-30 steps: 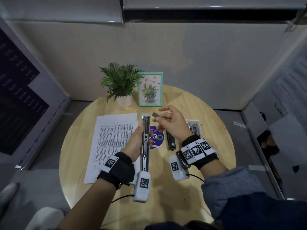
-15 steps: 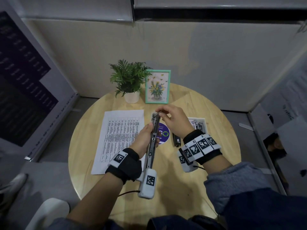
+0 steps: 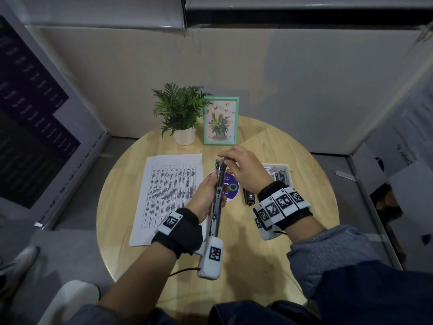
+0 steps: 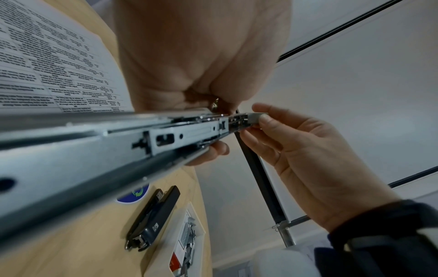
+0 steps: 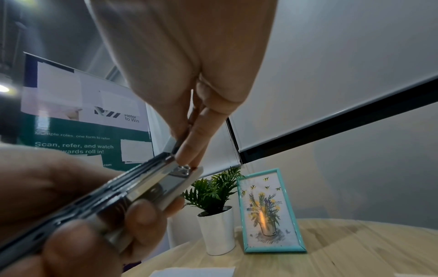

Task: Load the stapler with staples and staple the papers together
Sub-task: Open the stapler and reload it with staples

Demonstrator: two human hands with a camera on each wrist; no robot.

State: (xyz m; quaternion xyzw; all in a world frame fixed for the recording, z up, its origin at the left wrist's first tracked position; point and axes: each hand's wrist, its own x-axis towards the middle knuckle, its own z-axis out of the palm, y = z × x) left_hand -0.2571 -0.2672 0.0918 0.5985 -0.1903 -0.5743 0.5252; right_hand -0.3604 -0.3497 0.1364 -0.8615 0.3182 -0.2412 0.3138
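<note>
My left hand [image 3: 207, 193] grips a long silver stapler [image 3: 216, 200], swung open and held above the round wooden table [image 3: 293, 231]. Its staple channel [image 4: 180, 135] faces up. My right hand [image 3: 228, 161] pinches a short grey strip of staples [image 4: 255, 117] at the channel's far end; I cannot tell if the strip is fully seated. In the right wrist view, its fingertips [image 5: 187, 150] press on the stapler's tip [image 5: 166, 176]. The printed papers [image 3: 168, 191] lie flat at the left of the table.
A white box of staple strips [image 3: 281, 174] sits to the right. A black stapler [image 3: 248, 197] lies beside a round purple sticker [image 3: 233, 187]. A potted plant [image 3: 181, 113] and a teal picture frame [image 3: 221, 120] stand at the table's back.
My right hand has brought the staple strip down from above the stapler onto its far end. The left hand keeps holding the stapler and has tilted it slightly.
</note>
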